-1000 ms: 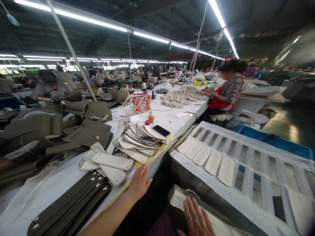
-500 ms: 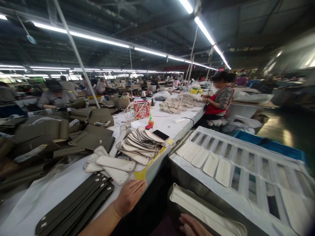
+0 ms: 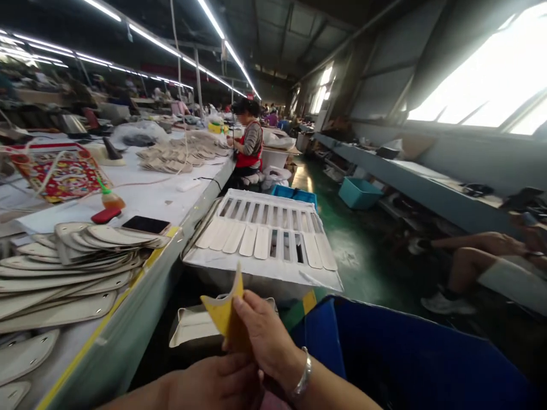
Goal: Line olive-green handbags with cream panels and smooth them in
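In the head view a curved yellow piece of sheet (image 3: 223,310) is held upright in front of me. My right hand (image 3: 262,330), with a silver bracelet on the wrist, pinches it from the right between thumb and fingers. My left hand (image 3: 217,381) is closed around its lower end, partly out of sight at the bottom. Just behind the hands, a cream panel (image 3: 194,327) lies low beside the table. Farther back stands a white slotted rack (image 3: 260,265) with several cream strips on it. Off to the left, cream pieces with metal eyelets (image 3: 81,273) are piled on the table.
A large blue bin (image 3: 337,336) stands close on my right. The long white table (image 3: 183,199) runs along the left, bearing a phone (image 3: 146,224), a red patterned bag (image 3: 55,173) and a glue bottle (image 3: 111,199). A co-worker (image 3: 252,142) sits farther along; another person's legs (image 3: 465,267) show at right.
My view has swung right, bringing the blue bin and windows into sight. The yellow piece, earlier at the table edge by my left hand, is now held in both hands over the gap.
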### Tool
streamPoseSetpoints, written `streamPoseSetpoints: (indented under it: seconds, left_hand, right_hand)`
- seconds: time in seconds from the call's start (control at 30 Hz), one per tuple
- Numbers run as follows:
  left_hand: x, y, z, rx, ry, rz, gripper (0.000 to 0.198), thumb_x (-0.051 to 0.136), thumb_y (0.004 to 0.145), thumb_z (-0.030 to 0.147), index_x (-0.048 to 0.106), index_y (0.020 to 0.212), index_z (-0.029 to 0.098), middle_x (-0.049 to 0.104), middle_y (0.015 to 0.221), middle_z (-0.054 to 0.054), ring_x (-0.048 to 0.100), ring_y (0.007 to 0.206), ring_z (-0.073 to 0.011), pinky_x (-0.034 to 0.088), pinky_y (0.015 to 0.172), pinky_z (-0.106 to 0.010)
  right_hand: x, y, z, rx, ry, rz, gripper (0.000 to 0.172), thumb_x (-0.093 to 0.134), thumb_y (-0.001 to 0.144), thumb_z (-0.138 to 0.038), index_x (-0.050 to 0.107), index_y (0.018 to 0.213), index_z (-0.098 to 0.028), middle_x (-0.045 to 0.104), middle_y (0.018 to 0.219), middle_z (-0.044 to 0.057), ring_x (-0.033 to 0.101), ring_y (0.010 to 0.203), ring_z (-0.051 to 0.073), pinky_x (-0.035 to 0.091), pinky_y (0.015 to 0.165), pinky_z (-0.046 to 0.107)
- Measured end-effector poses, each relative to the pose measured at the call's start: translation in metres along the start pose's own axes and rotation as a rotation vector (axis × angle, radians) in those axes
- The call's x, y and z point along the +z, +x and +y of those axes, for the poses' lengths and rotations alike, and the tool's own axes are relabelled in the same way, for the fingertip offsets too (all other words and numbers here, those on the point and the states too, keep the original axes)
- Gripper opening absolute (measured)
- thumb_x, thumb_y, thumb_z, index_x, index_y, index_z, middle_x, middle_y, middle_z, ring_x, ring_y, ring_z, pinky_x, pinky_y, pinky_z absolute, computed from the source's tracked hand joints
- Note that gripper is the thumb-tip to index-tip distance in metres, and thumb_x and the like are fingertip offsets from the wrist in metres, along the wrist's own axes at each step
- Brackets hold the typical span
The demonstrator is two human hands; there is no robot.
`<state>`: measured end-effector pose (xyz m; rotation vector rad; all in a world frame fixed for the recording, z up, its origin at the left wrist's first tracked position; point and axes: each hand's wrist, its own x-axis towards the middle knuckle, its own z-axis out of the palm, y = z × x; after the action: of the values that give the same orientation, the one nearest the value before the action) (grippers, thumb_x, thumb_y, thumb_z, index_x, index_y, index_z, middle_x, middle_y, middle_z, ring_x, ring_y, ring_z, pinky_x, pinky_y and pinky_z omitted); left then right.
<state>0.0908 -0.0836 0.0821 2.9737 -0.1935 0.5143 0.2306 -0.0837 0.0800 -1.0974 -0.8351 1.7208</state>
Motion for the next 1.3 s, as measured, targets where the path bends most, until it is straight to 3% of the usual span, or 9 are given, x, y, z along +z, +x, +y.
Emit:
streamPoseSetpoints:
  seconds: [0.1,0.2,0.27,0.37,0.53,0.77,0.9,1.1,1.3]
  left_hand:
    - [0.011,0.021,-0.048,-0.135,-0.269,0.092,0.032,0.041,0.089,0.023,0.057,0.117,0.02,0.067,0.105,-0.007,0.057,0.106,-0.0192,0.042,0.098,-0.032]
    - [0.037,0.024,-0.113,-0.666,-0.458,0.125,0.036,0.046,0.087,0.032,0.055,0.117,0.016,0.062,0.114,-0.009,0.055,0.108,-0.0213,0.041,0.097,-0.037]
    - [0.06,0.024,-0.151,-0.825,-0.629,-0.121,0.045,0.047,0.085,0.037,0.05,0.123,0.013,0.053,0.126,-0.011,0.048,0.116,-0.0242,0.035,0.101,-0.04]
    - [0.092,0.024,-0.183,-0.717,-0.975,-0.457,0.044,0.033,0.091,0.036,0.045,0.128,0.014,0.049,0.131,-0.008,0.046,0.119,-0.0216,0.031,0.103,-0.036]
    - [0.121,0.022,-0.199,-0.517,-1.179,-0.549,0.051,0.042,0.089,0.037,0.034,0.136,0.018,0.039,0.139,-0.006,0.037,0.126,-0.0222,0.024,0.106,-0.034]
    - [0.143,0.021,-0.213,-0.468,-1.494,-0.473,0.053,0.053,0.083,0.038,0.044,0.13,0.017,0.051,0.128,-0.002,0.042,0.119,-0.0228,0.029,0.103,-0.03]
    - [0.156,0.02,-0.209,-0.549,-1.706,-0.475,0.051,0.059,0.076,0.039,0.053,0.122,0.017,0.061,0.109,-0.001,0.053,0.101,-0.0213,0.041,0.09,-0.028]
    - [0.161,0.012,-0.202,-0.716,-1.915,-0.47,0.038,0.064,0.068,0.031,0.064,0.103,0.018,0.062,0.084,0.001,0.055,0.079,-0.016,0.045,0.075,-0.025]
    - [0.164,0.013,-0.199,-0.707,-1.927,-0.465,0.033,0.067,0.062,0.029,0.067,0.093,0.016,0.062,0.08,0.002,0.054,0.075,-0.0159,0.046,0.074,-0.026]
  right_hand:
    - [-0.066,0.002,-0.016,-0.15,-0.338,0.31,0.041,0.037,0.085,-0.055,0.051,0.092,-0.018,0.051,0.062,-0.003,0.045,0.044,0.008,0.034,0.04,0.019]
    - [-0.132,0.011,-0.013,-0.21,-0.956,0.486,0.045,0.028,0.09,-0.051,0.055,0.081,-0.016,0.057,0.067,0.001,0.051,0.057,0.011,0.036,0.051,0.021]
    - [-0.161,0.02,-0.005,-0.109,-1.326,0.409,0.046,0.027,0.092,-0.048,0.055,0.074,-0.017,0.059,0.063,0.002,0.053,0.057,0.012,0.034,0.051,0.022]
    - [-0.174,0.038,0.007,-0.012,-1.674,0.225,0.045,0.027,0.093,-0.044,0.057,0.072,-0.018,0.062,0.064,0.003,0.058,0.059,0.015,0.033,0.052,0.023]
    - [-0.172,0.068,0.013,-0.064,-1.802,0.119,0.042,0.029,0.094,-0.039,0.06,0.074,-0.018,0.064,0.071,0.003,0.061,0.068,0.015,0.037,0.061,0.025]
    - [-0.179,0.083,0.02,-0.106,-1.744,0.112,0.045,0.026,0.095,-0.036,0.058,0.069,-0.017,0.062,0.067,0.003,0.058,0.063,0.013,0.035,0.06,0.025]
    - [-0.183,0.092,0.02,-0.174,-1.766,-0.036,0.044,0.027,0.094,-0.035,0.059,0.071,-0.016,0.061,0.064,0.003,0.056,0.059,0.013,0.032,0.056,0.026]
    - [-0.183,0.107,0.018,-0.307,-1.748,-0.229,0.045,0.025,0.094,-0.034,0.059,0.071,-0.015,0.061,0.064,0.003,0.052,0.056,0.011,0.029,0.054,0.026]
    - [-0.181,0.11,0.018,-0.365,-1.74,-0.272,0.044,0.028,0.094,-0.033,0.059,0.07,-0.015,0.06,0.062,0.003,0.049,0.052,0.01,0.027,0.052,0.027]
